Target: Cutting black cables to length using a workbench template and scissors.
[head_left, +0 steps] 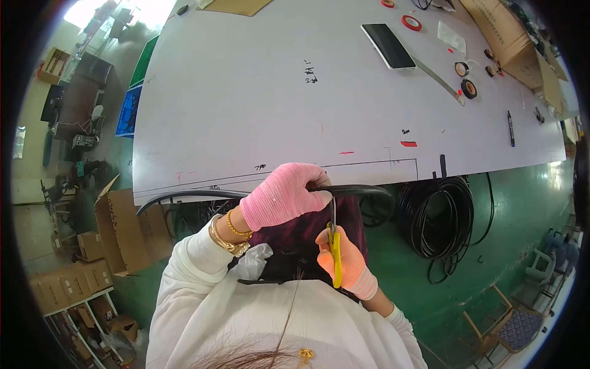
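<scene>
Left hand (284, 195), nearer, wrapped round black cable (362, 190) along 6 o'clock edge of bench (239, 104); cable's long axis roughly 9-to-3. Right hand (350, 261), at 4 o'clock from left, grips scissors (337, 258), blades toward 12, at cable; contact unclear.

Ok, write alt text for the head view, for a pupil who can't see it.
A gloved left hand grips a black cable at the near edge of a white table, while the gloved right hand holds yellow scissors, blades toward the cable. A dark-screened device, tape rolls and a marker lie on the table.
</scene>
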`<action>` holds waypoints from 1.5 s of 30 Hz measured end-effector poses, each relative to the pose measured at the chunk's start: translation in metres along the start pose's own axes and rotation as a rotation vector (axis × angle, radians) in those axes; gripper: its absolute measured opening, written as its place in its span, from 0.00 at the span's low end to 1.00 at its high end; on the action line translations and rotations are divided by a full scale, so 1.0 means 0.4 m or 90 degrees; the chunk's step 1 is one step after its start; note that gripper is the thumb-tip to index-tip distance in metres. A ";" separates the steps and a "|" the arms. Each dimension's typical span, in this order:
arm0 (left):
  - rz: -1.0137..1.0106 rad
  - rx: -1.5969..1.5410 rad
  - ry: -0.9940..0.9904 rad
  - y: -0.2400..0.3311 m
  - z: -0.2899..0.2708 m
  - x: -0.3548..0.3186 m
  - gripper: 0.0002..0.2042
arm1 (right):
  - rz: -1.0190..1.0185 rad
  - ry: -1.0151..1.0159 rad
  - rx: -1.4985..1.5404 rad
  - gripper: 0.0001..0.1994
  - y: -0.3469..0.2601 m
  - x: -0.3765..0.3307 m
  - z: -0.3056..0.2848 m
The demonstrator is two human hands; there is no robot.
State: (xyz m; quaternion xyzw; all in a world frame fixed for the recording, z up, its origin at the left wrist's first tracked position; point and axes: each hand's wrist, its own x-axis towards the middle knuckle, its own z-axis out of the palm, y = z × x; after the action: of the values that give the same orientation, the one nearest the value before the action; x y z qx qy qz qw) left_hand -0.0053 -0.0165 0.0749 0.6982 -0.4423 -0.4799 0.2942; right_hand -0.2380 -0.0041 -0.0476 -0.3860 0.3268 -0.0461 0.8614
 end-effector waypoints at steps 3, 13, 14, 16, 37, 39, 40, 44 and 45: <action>0.000 -0.011 0.004 0.002 -0.005 -0.006 0.08 | -0.032 0.023 0.000 0.15 0.001 0.001 0.011; 0.025 -0.018 -0.004 -0.016 0.005 -0.016 0.07 | -0.119 0.035 -0.219 0.20 -0.020 -0.005 0.013; 0.030 -0.021 -0.003 -0.018 0.006 -0.018 0.08 | -0.145 0.046 -0.277 0.20 -0.035 -0.009 0.026; 0.037 -0.025 -0.003 -0.019 0.006 -0.019 0.08 | -0.171 0.059 -0.336 0.21 -0.057 -0.018 0.037; 0.092 -0.019 -0.014 -0.044 -0.011 -0.017 0.13 | -0.116 0.117 -0.326 0.16 -0.054 -0.029 0.078; -0.012 -0.152 -0.136 -0.008 -0.024 -0.012 0.19 | -0.107 0.125 -0.340 0.16 -0.053 -0.031 0.073; -0.001 -0.151 -0.142 -0.004 -0.022 -0.001 0.19 | -0.112 0.136 -0.344 0.16 -0.049 -0.032 0.067; 0.058 -0.244 -0.326 0.021 -0.033 0.017 0.22 | -0.175 0.123 -0.321 0.14 -0.099 -0.070 0.089; 0.032 -0.233 -0.323 0.024 -0.027 0.024 0.21 | -0.175 0.129 -0.350 0.13 -0.120 -0.080 0.090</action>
State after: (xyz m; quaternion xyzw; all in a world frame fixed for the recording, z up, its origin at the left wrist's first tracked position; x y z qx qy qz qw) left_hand 0.0028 -0.0293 0.0829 0.4805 -0.4250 -0.7032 0.3066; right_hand -0.2332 -0.0040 0.0203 -0.6384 0.3559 -0.1100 0.6736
